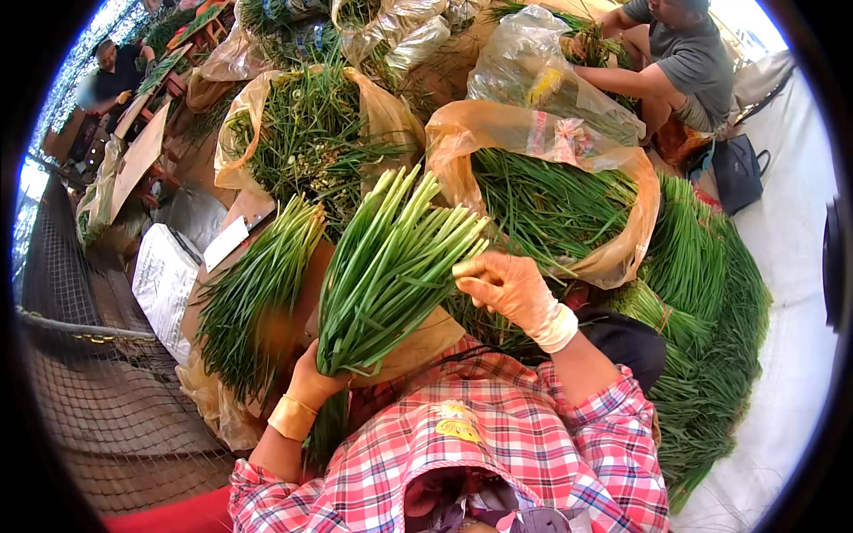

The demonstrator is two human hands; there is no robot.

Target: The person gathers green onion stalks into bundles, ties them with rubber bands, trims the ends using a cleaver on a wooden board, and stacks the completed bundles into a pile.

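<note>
My left hand (pixel 313 380) is closed round the leafy lower part of a bunch of garlic chives (pixel 382 275). The pale cut stems fan out up and to the right. At the right edge of those stem ends is my right hand (pixel 515 291), in a thin pale glove, with thumb and forefinger pinched together. What lies between those fingertips is too small to make out. Another bunch of chives (pixel 262 289) rests on a board just left of the held one.
Ahead stand an open plastic bag of chives (pixel 635 191) and another bag (pixel 258 98) heaped with tangled leaves and trimmings. Chives (pixel 711 329) are piled on my right. A person (pixel 684 67) sits at upper right, another (pixel 115 75) at upper left. Netting (pixel 115 391) borders the left.
</note>
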